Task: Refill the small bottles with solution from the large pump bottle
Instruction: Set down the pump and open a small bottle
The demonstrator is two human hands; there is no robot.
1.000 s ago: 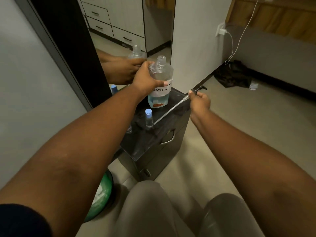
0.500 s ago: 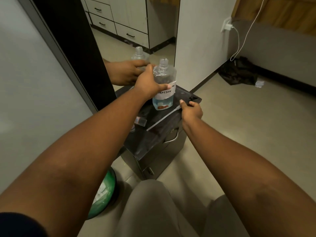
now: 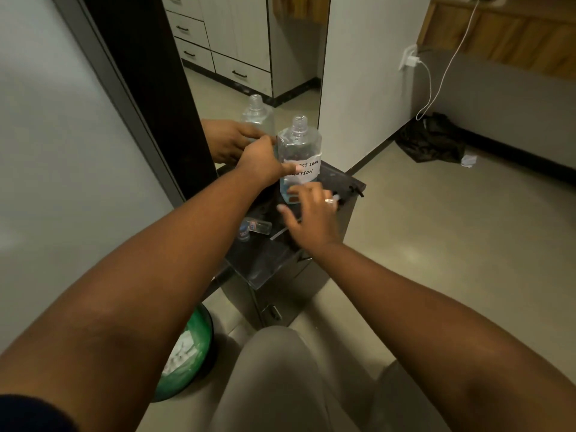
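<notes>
The large clear bottle (image 3: 299, 151) stands upright on the dark cabinet top (image 3: 268, 263), its neck open and the pump out. It carries a white handwritten label and a little blue liquid at the bottom. My left hand (image 3: 265, 163) grips its left side. The pump (image 3: 353, 191), black-headed with a long thin tube, lies flat on the cabinet top. Over the tube hovers my right hand (image 3: 308, 219), fingers spread and holding nothing. A small clear bottle (image 3: 257, 227) with a blue cap lies on its side just left of that hand.
A mirror (image 3: 249, 73) behind the cabinet reflects the bottle and my left hand. A green bin (image 3: 187, 353) with white scraps sits on the floor at lower left. A black bag (image 3: 433, 138) lies by the far wall under a charger cable (image 3: 430, 88). My knees are below.
My right hand brought the pump down onto the cabinet top and let go, then moved left with fingers spread. The small bottle that stood upright now lies on its side.
</notes>
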